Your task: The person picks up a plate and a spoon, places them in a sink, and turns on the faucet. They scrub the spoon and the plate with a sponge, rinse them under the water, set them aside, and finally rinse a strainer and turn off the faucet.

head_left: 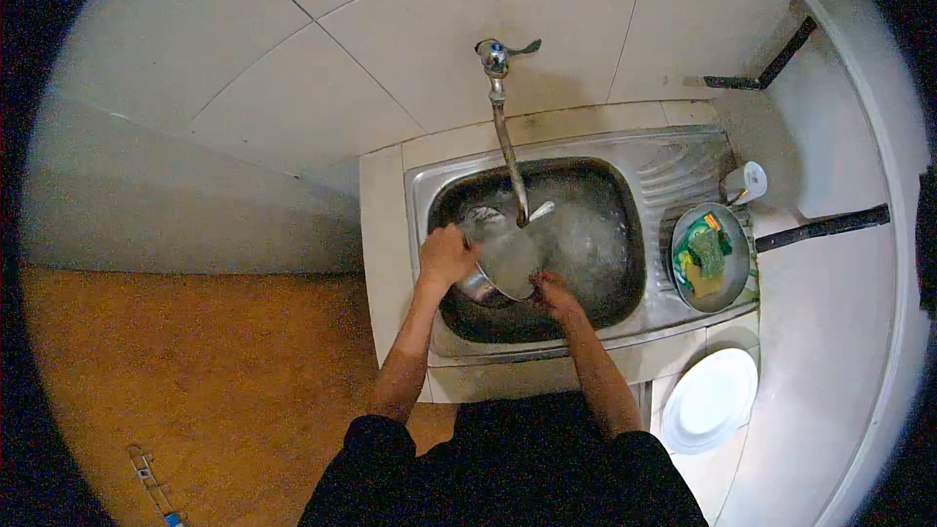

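A metal pot (480, 288) is tilted in the sink (634, 234), under the faucet (508, 151), with cloudy water in and around it. My left hand (447, 256) is closed on the pot's left rim. At the lower right rim my right hand (554, 295) grips the pot, its fingertips partly hidden. A shiny utensil, perhaps a spoon (543, 210), shows beside the faucet's spout.
On the ridged drainboard to the right stands a metal bowl (738, 278) holding sponges (708, 256) and packaging. A white cup (750, 182) is behind it. A white plate (710, 400) lies on the tiled counter at the lower right. Walls border the sink.
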`<action>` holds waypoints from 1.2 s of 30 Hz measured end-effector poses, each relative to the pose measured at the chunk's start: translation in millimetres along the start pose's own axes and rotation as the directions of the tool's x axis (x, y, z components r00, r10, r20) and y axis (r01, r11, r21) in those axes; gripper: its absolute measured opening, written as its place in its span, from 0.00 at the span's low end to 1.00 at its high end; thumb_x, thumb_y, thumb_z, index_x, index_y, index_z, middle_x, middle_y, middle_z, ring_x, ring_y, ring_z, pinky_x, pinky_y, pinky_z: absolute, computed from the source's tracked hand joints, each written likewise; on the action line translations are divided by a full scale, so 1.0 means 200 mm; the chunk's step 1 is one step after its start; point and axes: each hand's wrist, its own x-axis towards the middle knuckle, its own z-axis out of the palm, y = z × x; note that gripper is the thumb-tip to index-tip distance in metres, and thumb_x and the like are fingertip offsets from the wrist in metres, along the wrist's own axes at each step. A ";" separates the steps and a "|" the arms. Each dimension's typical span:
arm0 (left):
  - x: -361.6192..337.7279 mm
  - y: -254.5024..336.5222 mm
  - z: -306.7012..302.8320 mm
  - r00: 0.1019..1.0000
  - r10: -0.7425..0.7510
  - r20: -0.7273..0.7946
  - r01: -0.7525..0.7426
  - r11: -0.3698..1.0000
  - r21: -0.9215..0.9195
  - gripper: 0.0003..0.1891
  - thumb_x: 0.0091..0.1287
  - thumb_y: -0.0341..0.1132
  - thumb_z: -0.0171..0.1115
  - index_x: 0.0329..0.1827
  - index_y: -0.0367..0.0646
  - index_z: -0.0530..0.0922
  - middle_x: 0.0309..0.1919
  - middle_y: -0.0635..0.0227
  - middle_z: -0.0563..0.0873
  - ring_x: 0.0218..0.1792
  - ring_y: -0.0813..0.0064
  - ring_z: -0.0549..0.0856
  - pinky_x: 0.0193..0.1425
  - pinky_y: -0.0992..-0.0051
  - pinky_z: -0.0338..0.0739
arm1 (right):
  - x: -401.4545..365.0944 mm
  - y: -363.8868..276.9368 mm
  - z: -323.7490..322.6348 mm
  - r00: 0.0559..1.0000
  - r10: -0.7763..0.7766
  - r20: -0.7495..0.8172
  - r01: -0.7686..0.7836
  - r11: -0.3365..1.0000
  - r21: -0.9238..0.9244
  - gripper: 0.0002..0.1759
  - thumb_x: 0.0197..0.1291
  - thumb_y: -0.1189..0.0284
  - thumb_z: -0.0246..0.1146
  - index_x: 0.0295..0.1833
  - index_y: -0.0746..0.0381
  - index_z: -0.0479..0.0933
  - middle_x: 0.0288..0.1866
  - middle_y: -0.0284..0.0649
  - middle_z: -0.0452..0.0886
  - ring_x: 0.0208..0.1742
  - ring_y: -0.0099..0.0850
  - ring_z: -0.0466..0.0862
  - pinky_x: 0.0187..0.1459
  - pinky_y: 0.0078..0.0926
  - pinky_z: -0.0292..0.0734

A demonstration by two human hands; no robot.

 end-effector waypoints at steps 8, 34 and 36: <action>-0.05 -0.08 0.04 0.981 0.023 0.193 0.014 0.983 -0.184 0.15 0.49 0.40 0.64 0.25 0.34 0.77 0.21 0.52 0.80 0.26 0.56 0.81 0.32 0.64 0.75 | -0.15 -0.15 0.08 0.998 -0.039 -0.046 0.034 0.994 -0.099 0.14 0.58 0.62 0.55 0.43 0.61 0.72 0.27 0.34 0.75 0.21 0.24 0.71 0.22 0.24 0.69; -0.12 0.00 0.45 0.997 -0.047 -0.064 0.035 0.985 -0.167 0.14 0.61 0.41 0.52 0.27 0.37 0.75 0.20 0.55 0.80 0.22 0.62 0.81 0.28 0.67 0.74 | -0.11 -0.29 -0.33 0.644 -0.765 -0.002 0.452 0.382 -0.806 0.15 0.55 0.65 0.59 0.32 0.70 0.74 0.21 0.43 0.76 0.16 0.30 0.76 0.16 0.26 0.74; -0.10 0.01 0.45 0.975 -0.054 -0.215 0.054 0.999 -0.007 0.15 0.62 0.42 0.52 0.28 0.38 0.76 0.20 0.54 0.79 0.22 0.60 0.80 0.28 0.65 0.73 | -0.37 -0.52 -0.24 0.834 -0.548 -0.064 0.301 0.549 -0.780 0.15 0.55 0.65 0.58 0.31 0.69 0.74 0.21 0.43 0.76 0.16 0.30 0.76 0.17 0.26 0.73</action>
